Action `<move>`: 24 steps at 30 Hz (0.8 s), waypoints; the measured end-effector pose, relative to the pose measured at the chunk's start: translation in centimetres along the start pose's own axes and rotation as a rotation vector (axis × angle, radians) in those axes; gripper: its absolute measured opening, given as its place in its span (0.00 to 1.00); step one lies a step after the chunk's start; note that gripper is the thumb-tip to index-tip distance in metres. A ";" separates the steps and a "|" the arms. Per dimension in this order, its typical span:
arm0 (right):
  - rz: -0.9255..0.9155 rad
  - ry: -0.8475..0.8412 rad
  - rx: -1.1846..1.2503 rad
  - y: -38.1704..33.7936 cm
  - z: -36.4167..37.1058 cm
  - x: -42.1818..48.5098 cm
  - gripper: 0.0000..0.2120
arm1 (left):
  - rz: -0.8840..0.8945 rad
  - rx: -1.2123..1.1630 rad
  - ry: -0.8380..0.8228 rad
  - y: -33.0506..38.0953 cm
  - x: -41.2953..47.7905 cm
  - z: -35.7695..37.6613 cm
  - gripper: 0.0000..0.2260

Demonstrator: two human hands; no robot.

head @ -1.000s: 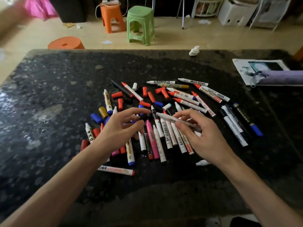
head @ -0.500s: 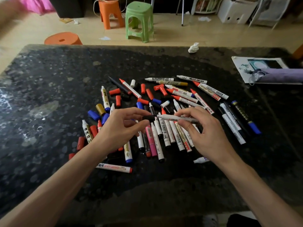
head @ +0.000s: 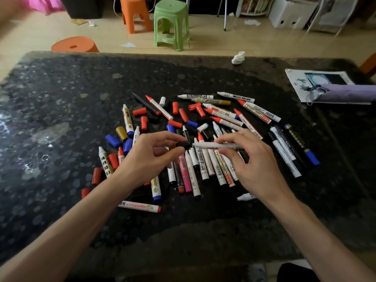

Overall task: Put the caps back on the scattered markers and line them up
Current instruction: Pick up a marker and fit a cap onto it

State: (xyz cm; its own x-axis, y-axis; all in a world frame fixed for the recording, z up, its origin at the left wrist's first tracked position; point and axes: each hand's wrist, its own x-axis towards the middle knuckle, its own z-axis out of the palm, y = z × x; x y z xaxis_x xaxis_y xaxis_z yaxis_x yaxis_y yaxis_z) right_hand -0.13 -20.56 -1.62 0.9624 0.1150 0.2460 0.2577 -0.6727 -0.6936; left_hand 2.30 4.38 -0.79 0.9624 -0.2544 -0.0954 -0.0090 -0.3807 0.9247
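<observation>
Above a pile of several uncapped markers and loose caps, my right hand (head: 250, 159) holds a white marker (head: 215, 146) level by its barrel. My left hand (head: 150, 157) pinches a black cap (head: 183, 144) at the marker's left tip. Cap and tip touch. Under my hands several white markers (head: 203, 165) and a pink one (head: 185, 174) lie side by side. Loose red caps (head: 140, 112) and blue caps (head: 112, 140) are scattered left of and behind my hands. Three markers (head: 289, 151) lie roughly parallel at the right.
The dark speckled table (head: 61, 102) carries a crumpled white paper (head: 238, 58) at the back, and a printed sheet (head: 317, 78) with a purple roll (head: 350, 93) at the right edge. Beyond the table stand green (head: 172, 21) and orange (head: 135, 13) stools.
My left hand picked a black cap out of the pile and brought it to the tip of the marker. My right hand turned the marker level and lifted it slightly.
</observation>
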 end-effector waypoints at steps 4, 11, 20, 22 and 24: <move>-0.030 -0.021 -0.006 -0.4 0.5 -0.3 0.09 | 0.016 0.001 -0.030 0.2 -0.1 0.5 0.10; -0.052 0.011 -0.045 -0.4 1.0 -0.6 0.10 | 0.079 0.050 0.034 0.2 -0.2 1.5 0.10; -0.020 -0.124 -0.223 -0.8 -0.4 -0.7 0.10 | 0.105 0.190 -0.052 -0.1 0.1 3.9 0.12; 0.020 -0.102 -0.213 -0.1 -1.4 -0.7 0.08 | 0.108 0.157 -0.027 0.1 0.5 4.4 0.15; 0.062 -0.003 -0.286 1.1 -2.5 -1.0 0.08 | 0.122 0.134 0.015 0.3 1.1 4.4 0.18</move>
State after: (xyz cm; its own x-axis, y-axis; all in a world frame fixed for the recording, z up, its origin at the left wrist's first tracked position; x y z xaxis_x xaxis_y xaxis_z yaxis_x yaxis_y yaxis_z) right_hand -1.01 -23.30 -0.93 0.9760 0.0692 0.2065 0.1640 -0.8573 -0.4880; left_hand 2.13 0.07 -2.28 0.9559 -0.2930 0.0204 -0.1607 -0.4636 0.8713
